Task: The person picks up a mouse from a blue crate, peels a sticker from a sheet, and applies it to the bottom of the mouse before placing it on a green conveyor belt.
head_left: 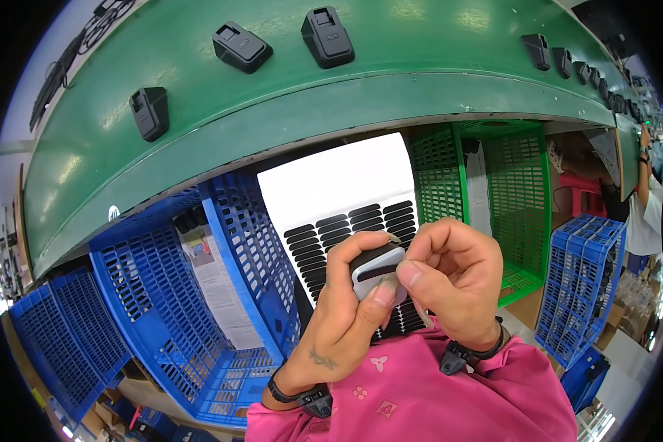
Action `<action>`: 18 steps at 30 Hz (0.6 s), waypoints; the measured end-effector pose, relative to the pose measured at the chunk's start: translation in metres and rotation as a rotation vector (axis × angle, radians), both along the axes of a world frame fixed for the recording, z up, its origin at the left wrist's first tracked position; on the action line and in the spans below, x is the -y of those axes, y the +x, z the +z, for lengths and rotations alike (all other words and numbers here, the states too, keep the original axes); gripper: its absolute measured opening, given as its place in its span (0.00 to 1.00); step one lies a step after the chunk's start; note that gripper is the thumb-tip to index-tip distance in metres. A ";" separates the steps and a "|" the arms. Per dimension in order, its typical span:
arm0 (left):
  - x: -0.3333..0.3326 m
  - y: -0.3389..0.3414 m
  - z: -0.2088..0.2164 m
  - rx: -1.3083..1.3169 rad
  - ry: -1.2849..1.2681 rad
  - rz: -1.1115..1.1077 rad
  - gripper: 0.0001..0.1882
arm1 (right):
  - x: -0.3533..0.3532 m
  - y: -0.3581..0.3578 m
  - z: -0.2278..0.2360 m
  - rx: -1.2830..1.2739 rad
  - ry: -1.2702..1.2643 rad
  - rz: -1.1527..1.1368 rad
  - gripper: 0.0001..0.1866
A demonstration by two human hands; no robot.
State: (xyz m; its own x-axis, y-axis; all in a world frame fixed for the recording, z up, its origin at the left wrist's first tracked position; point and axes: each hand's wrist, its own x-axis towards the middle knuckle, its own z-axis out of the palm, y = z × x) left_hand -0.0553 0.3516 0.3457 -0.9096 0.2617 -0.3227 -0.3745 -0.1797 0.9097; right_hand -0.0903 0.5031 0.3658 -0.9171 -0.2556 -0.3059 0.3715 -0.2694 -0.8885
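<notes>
My left hand (335, 328) is closed round a small device (368, 283) with a light grey face and a black rounded body. A dark elongated strip (377, 272) shows on the grey face; I cannot tell whether it is a slot or a sticker. My right hand (464, 283) has its fingers curled in, thumb tip against the strip's right end. Whatever it pinches is hidden. Behind both hands lies a white sheet (339, 177) with rows of black rounded stickers (365, 219), partly covered by the hands.
Beyond the sheet runs a green bench (420, 48) carrying black dock-shaped units (329, 38). A blue crate (155, 295) with papers stands at left, a green crate (519, 191) at right. Further right are a stacked blue crate (578, 283), a red stool (578, 188) and another person's arm (643, 173).
</notes>
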 end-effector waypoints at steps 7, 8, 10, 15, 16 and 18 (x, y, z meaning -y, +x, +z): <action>-0.002 0.001 -0.001 -0.009 0.013 0.019 0.23 | 0.003 0.002 -0.001 -0.011 0.013 -0.039 0.04; -0.002 0.001 0.000 -0.009 0.013 0.019 0.23 | 0.003 0.002 -0.001 -0.016 0.017 -0.045 0.04; -0.001 0.001 0.001 0.021 0.027 0.003 0.23 | 0.005 0.002 -0.001 -0.010 0.024 -0.058 0.04; -0.002 0.001 0.000 0.010 0.005 0.008 0.23 | 0.007 0.002 -0.003 0.000 0.028 -0.093 0.04; -0.002 0.001 0.001 0.007 0.001 0.007 0.23 | 0.007 0.002 -0.005 -0.012 0.037 -0.099 0.04; -0.003 0.001 -0.002 -0.008 -0.006 0.011 0.23 | 0.008 0.002 -0.005 -0.024 0.046 -0.105 0.04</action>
